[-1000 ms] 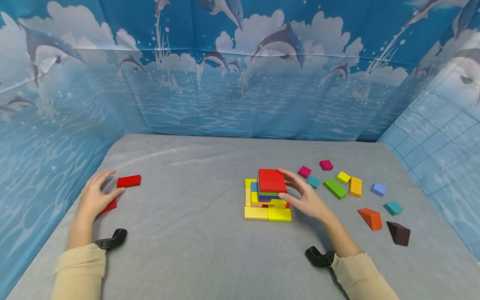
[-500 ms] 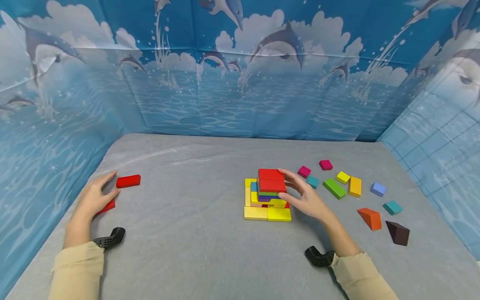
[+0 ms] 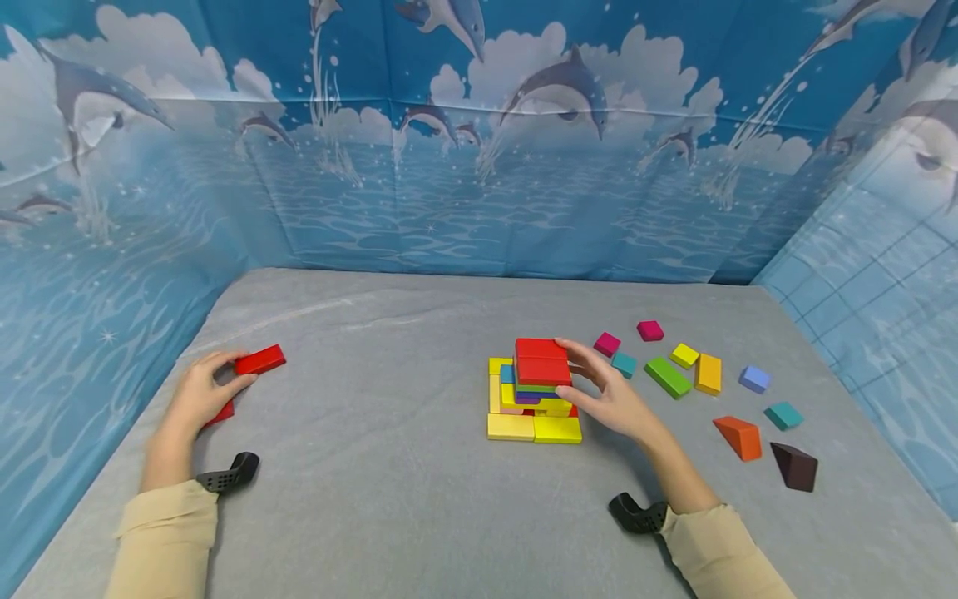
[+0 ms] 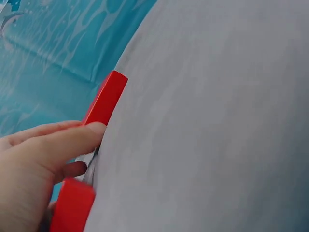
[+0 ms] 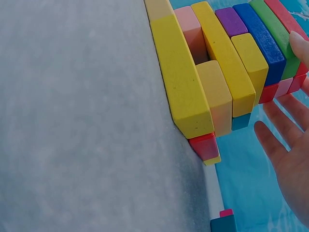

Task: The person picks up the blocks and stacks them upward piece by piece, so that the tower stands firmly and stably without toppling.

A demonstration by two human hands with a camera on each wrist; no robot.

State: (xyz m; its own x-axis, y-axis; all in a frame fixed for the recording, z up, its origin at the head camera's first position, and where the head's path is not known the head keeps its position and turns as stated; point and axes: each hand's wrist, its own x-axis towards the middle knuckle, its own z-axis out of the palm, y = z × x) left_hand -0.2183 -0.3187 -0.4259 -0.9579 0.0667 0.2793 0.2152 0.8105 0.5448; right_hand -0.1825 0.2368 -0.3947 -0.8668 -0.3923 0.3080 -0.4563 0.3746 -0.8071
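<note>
At the left of the table, my left hand pinches the near end of a red rectangular block between thumb and fingers; the left wrist view shows the thumb pressed on that block. Another red block lies under the hand, partly hidden. My right hand holds the right end of the top red blocks on a layered block tower, thumb at the front and a finger at the back. Below these come green, blue, purple and yellow blocks, with yellow blocks around the base.
Right of the tower lie loose blocks: a green one, an orange wedge, a dark brown wedge, a teal one and several others. A dolphin-print curtain borders the grey table.
My left hand has moved slightly right and taken the end of the far red block, which is now tilted a little. The right hand and the tower have stayed still.
</note>
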